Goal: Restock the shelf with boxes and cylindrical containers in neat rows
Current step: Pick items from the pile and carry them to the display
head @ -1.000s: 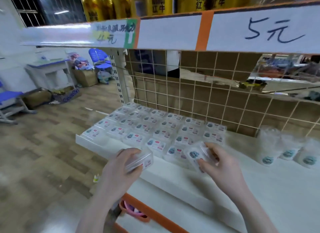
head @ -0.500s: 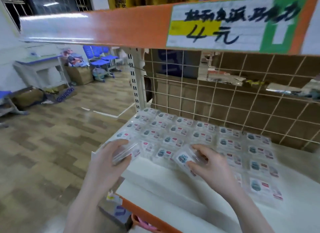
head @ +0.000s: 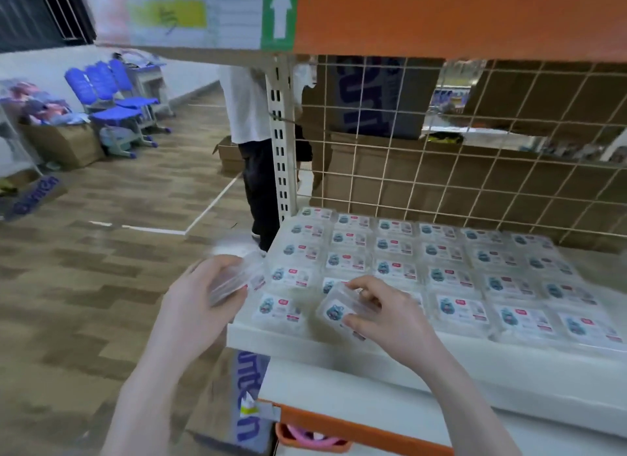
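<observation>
Placing step — right hand (head: 383, 314) pinches a clear box (head: 342, 308) over the front-row gap at lower centre, left hand (head: 200, 296) grips a spare box (head: 234, 279) — next, likely set it flush with neighbours.

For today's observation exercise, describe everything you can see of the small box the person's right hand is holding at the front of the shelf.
The small box is flat, rectangular and looks like clear plastic, with a white label carrying a blue cartoon figure; its print is too blurred to read. The right hand pinches it, fingers over the top edge and thumb at the near side. It is tilted, label toward the camera, at a gap in the front row of matching boxes on the white shelf. Whether it touches the shelf is unclear.
</observation>
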A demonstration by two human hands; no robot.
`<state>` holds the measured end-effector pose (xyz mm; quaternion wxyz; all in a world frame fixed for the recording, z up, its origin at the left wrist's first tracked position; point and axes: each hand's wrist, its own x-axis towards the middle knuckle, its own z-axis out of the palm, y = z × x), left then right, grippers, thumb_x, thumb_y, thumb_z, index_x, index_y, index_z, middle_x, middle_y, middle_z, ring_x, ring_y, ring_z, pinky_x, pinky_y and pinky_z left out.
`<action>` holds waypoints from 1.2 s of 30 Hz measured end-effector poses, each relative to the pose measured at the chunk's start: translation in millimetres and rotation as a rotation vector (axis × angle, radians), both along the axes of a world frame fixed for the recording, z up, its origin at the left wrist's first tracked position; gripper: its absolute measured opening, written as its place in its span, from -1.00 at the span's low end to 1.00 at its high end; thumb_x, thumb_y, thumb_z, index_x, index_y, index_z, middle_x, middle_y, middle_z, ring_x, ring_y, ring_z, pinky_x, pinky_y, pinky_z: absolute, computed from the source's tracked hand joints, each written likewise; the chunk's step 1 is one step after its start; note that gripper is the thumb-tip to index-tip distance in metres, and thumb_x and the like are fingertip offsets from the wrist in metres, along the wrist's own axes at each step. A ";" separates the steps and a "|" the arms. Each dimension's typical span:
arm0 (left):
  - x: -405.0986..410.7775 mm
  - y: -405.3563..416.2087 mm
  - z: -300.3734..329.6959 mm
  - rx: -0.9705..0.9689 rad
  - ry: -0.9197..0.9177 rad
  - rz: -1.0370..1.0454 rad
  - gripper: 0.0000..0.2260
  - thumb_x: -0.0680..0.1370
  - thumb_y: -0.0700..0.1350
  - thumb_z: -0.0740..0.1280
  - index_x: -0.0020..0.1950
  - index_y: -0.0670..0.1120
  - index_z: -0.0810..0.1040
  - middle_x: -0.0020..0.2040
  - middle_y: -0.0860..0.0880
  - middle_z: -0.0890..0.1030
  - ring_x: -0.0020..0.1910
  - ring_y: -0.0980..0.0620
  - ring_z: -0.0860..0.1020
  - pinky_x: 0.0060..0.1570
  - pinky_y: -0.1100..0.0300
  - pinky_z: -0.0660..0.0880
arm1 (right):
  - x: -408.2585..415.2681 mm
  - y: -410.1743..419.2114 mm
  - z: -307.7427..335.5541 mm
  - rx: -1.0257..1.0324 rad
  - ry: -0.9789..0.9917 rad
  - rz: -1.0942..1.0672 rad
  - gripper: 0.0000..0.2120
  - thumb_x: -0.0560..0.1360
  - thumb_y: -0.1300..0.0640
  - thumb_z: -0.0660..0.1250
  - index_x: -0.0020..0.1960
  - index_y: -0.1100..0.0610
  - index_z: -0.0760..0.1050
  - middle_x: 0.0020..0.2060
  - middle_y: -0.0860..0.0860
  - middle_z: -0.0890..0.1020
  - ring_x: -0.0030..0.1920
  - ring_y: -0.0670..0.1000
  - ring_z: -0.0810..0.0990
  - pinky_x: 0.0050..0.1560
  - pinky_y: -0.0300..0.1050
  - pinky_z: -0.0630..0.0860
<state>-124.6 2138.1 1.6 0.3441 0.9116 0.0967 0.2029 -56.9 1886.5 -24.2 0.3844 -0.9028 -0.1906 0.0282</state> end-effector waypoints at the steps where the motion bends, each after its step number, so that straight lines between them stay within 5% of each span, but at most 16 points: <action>1: 2.4 4.0 -0.9 0.003 0.000 -0.011 -0.66 0.39 -0.23 0.47 0.09 0.05 0.54 -0.02 0.11 0.57 0.02 0.03 0.53 0.00 0.13 0.41 | -0.8 3.4 -0.4 -0.007 0.016 0.004 -0.66 0.41 0.08 0.43 0.14 -0.11 0.45 -0.16 -0.19 0.51 -0.17 -0.24 0.48 -0.16 -0.50 0.34; 4: 10.3 11.4 -1.1 -0.014 0.010 -0.042 -0.67 0.40 -0.21 0.47 0.12 0.01 0.56 0.01 0.10 0.57 0.03 0.04 0.54 0.03 0.11 0.43 | -1.1 10.8 -7.1 -0.009 0.049 0.032 -0.65 0.45 0.08 0.39 0.22 -0.09 0.47 0.04 -0.12 0.54 0.05 -0.16 0.50 0.04 -0.32 0.46; 7: 15.7 14.7 -2.5 -0.040 0.004 -0.077 -0.67 0.40 -0.23 0.47 0.11 0.01 0.56 0.00 0.12 0.57 0.03 0.03 0.55 0.05 0.09 0.45 | -4.1 14.4 -11.1 0.023 0.093 0.057 -0.66 0.52 0.11 0.32 0.29 -0.07 0.46 0.02 -0.19 0.44 0.10 -0.13 0.49 0.13 -0.05 0.49; 14: 24.5 13.6 -4.0 -0.085 0.007 -0.150 -0.56 0.42 -0.22 0.46 -0.04 0.32 0.41 -0.01 0.20 0.54 0.02 0.10 0.54 0.04 0.13 0.46 | -0.5 14.9 -12.5 -0.007 0.045 0.040 -0.70 0.56 0.17 0.26 0.26 -0.02 0.50 -0.07 -0.19 0.45 0.02 -0.12 0.49 0.10 -0.13 0.46; 18: 29.8 10.8 -6.9 -0.094 0.006 -0.174 -0.61 0.42 -0.21 0.45 0.00 0.25 0.44 -0.02 0.23 0.53 0.04 0.09 0.54 0.05 0.12 0.46 | 1.0 15.1 -12.9 -0.135 -0.104 0.017 -0.75 0.55 0.11 0.28 0.20 -0.03 0.55 0.01 -0.21 0.57 -0.01 -0.23 0.38 0.12 -0.30 0.29; 22: 34.1 8.9 -11.1 -0.074 0.030 -0.169 -0.68 0.43 -0.19 0.44 0.10 0.12 0.52 0.00 0.25 0.52 0.03 0.18 0.48 -0.02 0.30 0.36 | 1.4 17.1 -26.0 -0.180 -0.203 -0.035 -0.75 0.52 0.08 0.32 0.19 0.03 0.57 -0.06 -0.10 0.47 0.03 -0.05 0.43 0.08 -0.24 0.27; 28: 37.9 7.0 -13.4 -0.074 0.046 -0.159 -0.67 0.43 -0.18 0.44 0.12 0.11 0.53 -0.01 0.24 0.52 0.03 0.18 0.47 -0.04 0.34 0.32 | 0.6 16.5 -33.6 -0.186 -0.341 -0.043 -0.70 0.44 -0.06 0.22 0.04 0.03 0.61 -0.12 -0.11 0.61 -0.07 0.00 0.53 -0.01 -0.11 0.47; 36: 41.7 3.3 -16.8 -0.065 0.082 -0.158 -0.66 0.45 -0.17 0.43 0.20 0.04 0.53 0.02 0.15 0.54 0.06 0.15 0.48 -0.07 0.35 0.34 | 7.0 17.1 -34.3 -0.216 -0.513 -0.044 -0.76 0.44 0.07 0.22 -0.05 0.03 0.65 -0.28 -0.07 0.55 -0.27 -0.03 0.53 -0.25 -0.21 0.51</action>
